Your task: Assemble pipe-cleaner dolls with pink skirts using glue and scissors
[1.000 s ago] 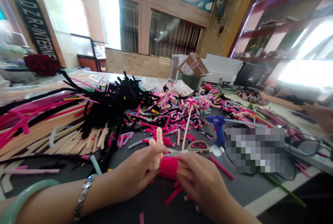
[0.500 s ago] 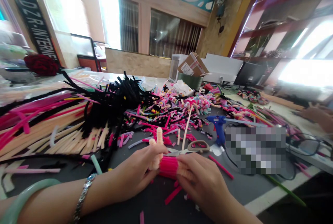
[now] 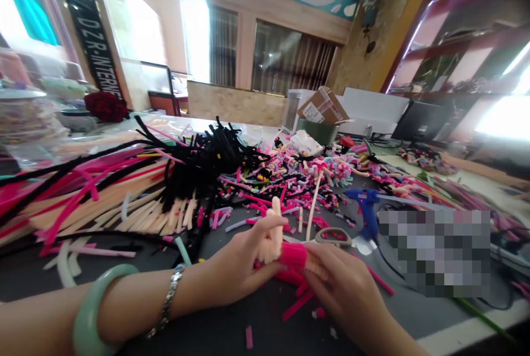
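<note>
Between my hands is a small chenille-stem figure, with a hot pink middle and cream fuzzy ends. My left hand is closed on its left cream end, thumb below and a finger across the top, while one cream stub points up. My right hand pinches the other cream end, partly hidden by the fingers. Just beyond the right hand lie scissors with a beige handle, their blades mostly hidden. A long cream stem stands slanting behind them.
A blue glue gun with a cable lies right of the scissors. Black stems and cream stems are heaped at left. Cut pink pieces lie close to my hands. A cardboard box stands at the back.
My view has swung left, so the scene sits further right. The figure stays in both hands; my left finger now lies higher across its upright cream stub.
</note>
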Tool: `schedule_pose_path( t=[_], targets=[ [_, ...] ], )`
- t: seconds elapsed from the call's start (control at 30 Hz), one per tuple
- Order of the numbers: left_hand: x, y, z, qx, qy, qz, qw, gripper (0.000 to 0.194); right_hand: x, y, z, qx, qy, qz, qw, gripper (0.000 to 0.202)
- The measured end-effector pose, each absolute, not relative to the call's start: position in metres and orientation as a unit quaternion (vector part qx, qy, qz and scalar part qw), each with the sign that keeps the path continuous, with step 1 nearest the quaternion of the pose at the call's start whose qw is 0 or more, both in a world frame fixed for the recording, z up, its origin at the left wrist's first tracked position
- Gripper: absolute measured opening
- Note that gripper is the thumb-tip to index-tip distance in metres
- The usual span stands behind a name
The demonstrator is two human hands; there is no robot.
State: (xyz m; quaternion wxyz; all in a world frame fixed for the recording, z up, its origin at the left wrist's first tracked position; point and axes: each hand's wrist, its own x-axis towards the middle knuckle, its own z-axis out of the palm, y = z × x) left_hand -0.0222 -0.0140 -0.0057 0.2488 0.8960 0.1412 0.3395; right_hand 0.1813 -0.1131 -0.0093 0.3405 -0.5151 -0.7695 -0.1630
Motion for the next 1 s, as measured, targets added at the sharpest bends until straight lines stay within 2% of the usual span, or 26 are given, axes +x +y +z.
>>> schedule_pose_path(
  t=[0.17,0.33,0.37,0.47,0.57,0.73,0.8,0.87,0.93,0.97,1.0],
  targets=[
    [-0.017,-0.018,-0.005,0.858,0.172,0.386,0.293,0.059,0.189,-0.111,-0.001,-0.518,-0.765,-0.183,0.336,0.015],
    [-0.015,-0.019,-0.003,0.807,0.192,0.402,0.388,0.055,0.196,-0.108,0.008,-0.503,-0.763,-0.199,0.355,0.016],
    [-0.015,-0.017,-0.001,0.799,0.197,0.394,0.409,0.053,0.196,-0.107,0.008,-0.497,-0.767,-0.192,0.358,0.015],
    [-0.016,-0.013,0.004,0.800,0.223,0.384,0.403,0.026,0.190,-0.102,0.011,-0.485,-0.780,-0.148,0.366,0.009],
    [-0.017,-0.007,0.010,0.798,0.220,0.403,0.391,0.025,0.182,-0.095,0.016,-0.491,-0.789,-0.092,0.358,0.011],
    [-0.017,0.003,0.010,0.764,0.241,0.426,0.420,0.030,0.178,-0.079,0.024,-0.545,-0.792,0.000,0.277,0.026],
    [-0.016,0.007,0.008,0.729,0.238,0.441,0.467,0.029,0.181,-0.071,0.031,-0.551,-0.796,0.042,0.247,0.031],
    [-0.014,0.009,0.006,0.680,0.211,0.472,0.520,0.026,0.185,-0.060,0.045,-0.530,-0.814,0.122,0.207,0.031],
    [-0.013,0.010,0.004,0.637,0.176,0.507,0.553,0.025,0.191,-0.045,0.063,-0.478,-0.833,0.249,0.126,0.027],
    [-0.013,0.010,0.004,0.624,0.165,0.515,0.564,0.025,0.194,-0.035,0.072,-0.454,-0.836,0.290,0.105,0.033],
    [-0.013,0.010,0.003,0.616,0.162,0.513,0.575,0.025,0.196,-0.023,0.080,-0.450,-0.844,0.271,0.107,0.042]
  ],
)
